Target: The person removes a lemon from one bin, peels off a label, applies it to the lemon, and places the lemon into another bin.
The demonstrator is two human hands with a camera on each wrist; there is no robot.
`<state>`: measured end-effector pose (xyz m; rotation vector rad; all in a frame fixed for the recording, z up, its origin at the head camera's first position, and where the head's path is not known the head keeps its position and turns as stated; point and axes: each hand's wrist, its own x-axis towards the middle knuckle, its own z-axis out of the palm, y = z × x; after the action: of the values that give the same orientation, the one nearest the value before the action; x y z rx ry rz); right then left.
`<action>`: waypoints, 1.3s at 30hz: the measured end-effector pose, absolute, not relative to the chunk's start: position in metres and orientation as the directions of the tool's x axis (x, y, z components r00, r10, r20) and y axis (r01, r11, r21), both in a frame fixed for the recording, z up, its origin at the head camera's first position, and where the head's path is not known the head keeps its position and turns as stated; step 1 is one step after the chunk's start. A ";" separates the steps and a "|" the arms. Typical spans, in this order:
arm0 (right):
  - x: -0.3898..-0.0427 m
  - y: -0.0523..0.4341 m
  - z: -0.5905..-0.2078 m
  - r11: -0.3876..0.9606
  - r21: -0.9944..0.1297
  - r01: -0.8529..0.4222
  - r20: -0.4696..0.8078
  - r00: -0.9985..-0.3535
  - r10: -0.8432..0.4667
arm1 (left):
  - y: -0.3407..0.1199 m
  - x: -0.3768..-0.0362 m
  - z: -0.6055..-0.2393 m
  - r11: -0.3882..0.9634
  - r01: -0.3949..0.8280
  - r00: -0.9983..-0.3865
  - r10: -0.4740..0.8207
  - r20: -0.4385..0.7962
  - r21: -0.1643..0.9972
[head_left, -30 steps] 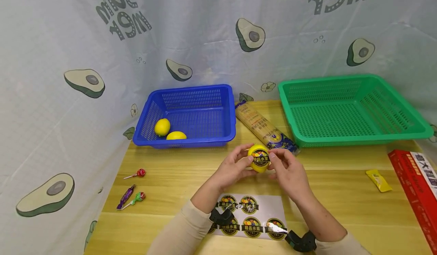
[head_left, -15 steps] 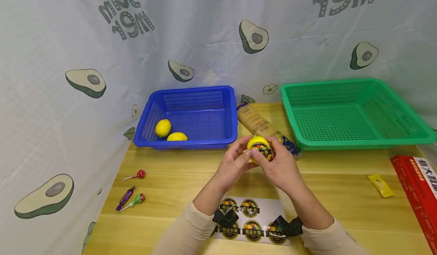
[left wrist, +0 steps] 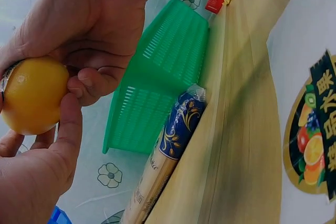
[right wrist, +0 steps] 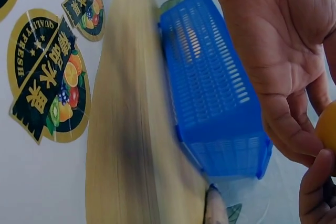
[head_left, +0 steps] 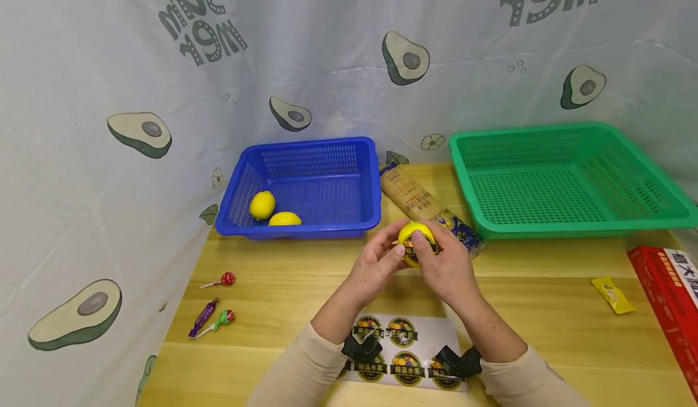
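A person's left hand [head_left: 376, 264] and right hand [head_left: 448, 266] grip a yellow lemon [head_left: 406, 232] between them, held up off the wooden counter [head_left: 316, 268] on the near side of the gap between two plastic baskets. The fruit sits directly between the palms, neither hand nearer: left fingers and thumb curl about one flank, while the right thumb lies across the front, over a round black-and-gold label [head_left: 411, 251]. The lemon's greenish tip points up toward the counter's far edge, though the covering fingers make its long axis hard to judge. Its rind looks smooth and faintly glossy in the left wrist view. Below the forearms, toward the counter's near edge, lies a white sheet [head_left: 436, 337] of matching glossy labels, each crossed by a dark banner. Toward the far edge, on the left, a blue basket [head_left: 311, 231] of latticed plastic holds two more lemons [head_left: 263, 205]; a wider green basket [head_left: 572, 228] stands at the far right. A slim packet [head_left: 417, 200] slants between them. Wrapped sweets [head_left: 203, 318] and lollipops [head_left: 226, 317] lie near the left edge, a red carton [head_left: 662, 298] near the right.
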<state>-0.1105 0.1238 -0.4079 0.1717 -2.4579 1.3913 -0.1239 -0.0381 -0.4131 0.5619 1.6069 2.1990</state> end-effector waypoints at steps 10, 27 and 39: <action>-0.108 0.122 -0.403 0.374 -0.926 -0.045 0.099 -0.987 0.128 | -0.041 -0.122 -0.416 -0.268 -0.040 -0.853 0.511 0.106 0.963; -0.098 0.097 -0.421 0.345 -0.875 -0.339 0.400 -0.908 0.123 | -0.033 -0.112 -0.421 0.013 0.106 -0.940 0.326 0.096 0.994; -0.100 0.092 -0.431 0.343 -0.829 -0.441 0.515 -0.842 0.160 | -0.027 -0.107 -0.427 0.209 0.349 -0.933 0.171 0.317 0.914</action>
<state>-0.0999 0.0918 -0.4310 0.2448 -2.0937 1.5283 -0.1069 -0.0275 -0.4273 0.5539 2.5514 1.9985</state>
